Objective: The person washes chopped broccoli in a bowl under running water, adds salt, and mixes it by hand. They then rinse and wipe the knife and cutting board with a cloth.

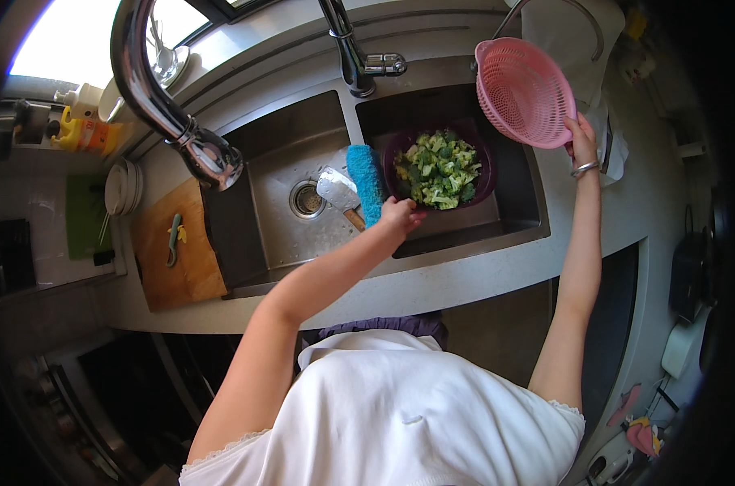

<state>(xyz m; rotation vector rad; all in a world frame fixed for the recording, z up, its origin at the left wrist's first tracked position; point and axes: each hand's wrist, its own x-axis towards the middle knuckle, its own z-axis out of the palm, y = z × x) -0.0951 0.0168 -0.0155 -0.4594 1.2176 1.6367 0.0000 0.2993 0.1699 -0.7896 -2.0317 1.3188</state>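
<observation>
A pink plastic colander (pixel 525 94) is tilted above the right side of the sink, its rim gripped by my right hand (pixel 581 140). In the right sink basin stands a dark purple bowl (pixel 491 167) full of cut broccoli florets (pixel 440 170). My left hand (pixel 402 215) holds the near left rim of that bowl. Just left of the bowl, a blue fluffy cloth (pixel 365 182) hangs over the divider between the basins. A cleaver (pixel 338 189) with a wooden handle lies in the left basin, beside the drain (pixel 307 199).
A wooden cutting board (pixel 161 255) with a green-handled peeler or knife (pixel 173 240) and yellow scraps lies left of the sink. A chrome faucet (pixel 206 152) arches over the left basin; another tap (pixel 358 67) stands behind the divider. Stacked plates (pixel 124 186) stand at the left.
</observation>
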